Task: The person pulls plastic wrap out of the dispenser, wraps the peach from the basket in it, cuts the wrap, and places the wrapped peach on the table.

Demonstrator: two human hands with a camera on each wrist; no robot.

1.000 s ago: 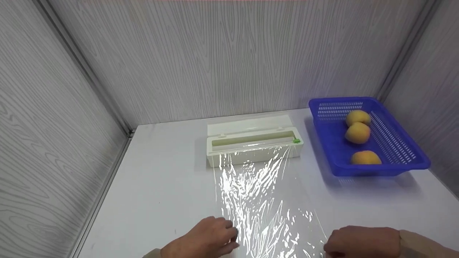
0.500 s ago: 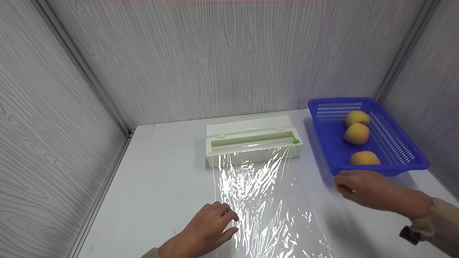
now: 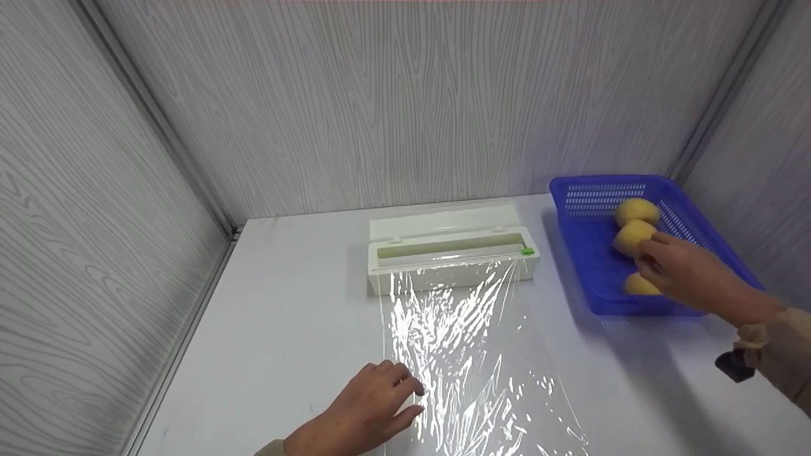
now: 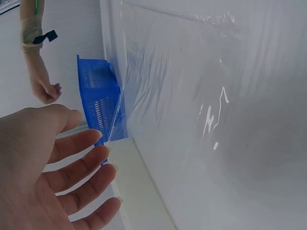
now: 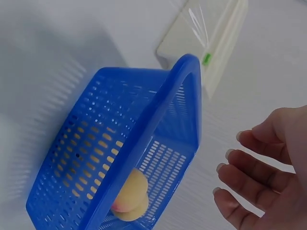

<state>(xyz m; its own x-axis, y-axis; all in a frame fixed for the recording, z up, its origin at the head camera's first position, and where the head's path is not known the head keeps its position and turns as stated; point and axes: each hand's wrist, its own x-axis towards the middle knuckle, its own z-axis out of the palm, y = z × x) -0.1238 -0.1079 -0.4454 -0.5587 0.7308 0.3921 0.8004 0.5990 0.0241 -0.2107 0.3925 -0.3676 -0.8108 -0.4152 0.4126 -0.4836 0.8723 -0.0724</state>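
A sheet of clear cling film [image 3: 456, 354] stretches over the white table from a white film dispenser [image 3: 453, 277]. My left hand [image 3: 370, 405] is by the film's left edge, fingers spread and loosely bent around nothing; whether it touches the film I cannot tell. Over the front right of a blue plastic basket [image 3: 580, 266] hangs my right hand [image 3: 687, 272], its fingers relaxed and holding nothing. Inside the basket are a back peach [image 3: 637, 211], a middle peach [image 3: 629, 238] and a front peach [image 3: 640, 285], the latter two partly hidden by this hand.
The dispenser's lid [image 3: 443, 221] is folded back, and a green slider [image 3: 528, 251] sits at the right end of its slot. Wood-grain panels [image 3: 393, 107] enclose the table at the back and both sides.
My right hand has left the film's right side and moved up and right, over the basket. The left hand has shifted slightly forward, its fingers looser. Film and dispenser stay put.
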